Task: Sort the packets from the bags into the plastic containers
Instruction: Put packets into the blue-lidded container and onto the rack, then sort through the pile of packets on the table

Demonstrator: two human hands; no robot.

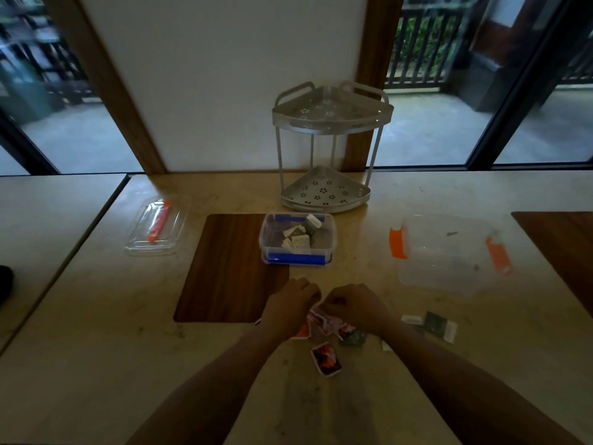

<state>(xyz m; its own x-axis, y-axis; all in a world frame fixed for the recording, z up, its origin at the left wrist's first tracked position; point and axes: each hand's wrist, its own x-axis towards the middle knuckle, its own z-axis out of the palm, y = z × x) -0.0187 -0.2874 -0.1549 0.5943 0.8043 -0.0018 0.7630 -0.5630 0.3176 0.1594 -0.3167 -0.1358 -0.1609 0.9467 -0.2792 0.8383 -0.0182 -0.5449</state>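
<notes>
My left hand [290, 305] and my right hand [354, 305] are side by side over a small heap of red-and-white packets [316, 326]. Both hands are curled and pinch a red-and-white packet between them at its top edge. One red packet [325, 358] lies alone nearer to me. Dark green packets [438, 326] lie on the table to the right, and another green packet [353, 338] sits by my right wrist. A blue-clipped plastic container [297, 238] behind my hands holds several pale and green packets. An orange-clipped container [449, 252] stands at the right.
A clear lid with an orange clip [157, 224] lies at the left. A wooden placemat [229, 268] sits left of centre, another [564, 242] at the right edge. A grey two-tier corner rack [327, 146] stands at the back against the wall.
</notes>
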